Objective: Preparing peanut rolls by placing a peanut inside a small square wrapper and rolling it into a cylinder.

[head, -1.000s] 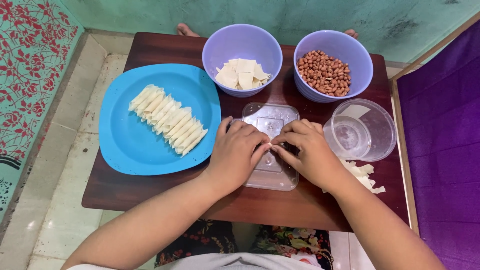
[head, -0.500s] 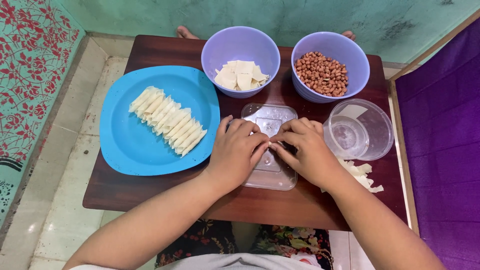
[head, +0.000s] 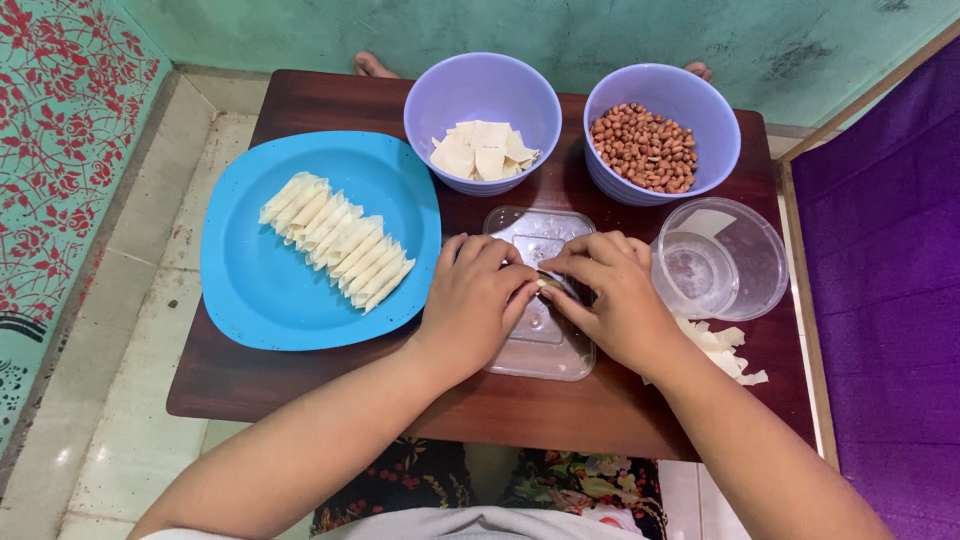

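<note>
Both hands, left hand (head: pixel 478 300) and right hand (head: pixel 612 297) | grip: fingertips pinching small pastry piece (head: pixel 543 284) over clear lid (head: pixel 540 345) | likely thin, soft, tearable; hold edges lightly

The person's forearms were bare from the lower edge of the frame upward, with no sleeves, watch, bracelets or rings visible on the left hand (head: pixel 472 300) or the right hand (head: pixel 612 298). At the bottom centre, a pale grey garment edge showed above dark cloth printed with multicoloured flowers.
</note>
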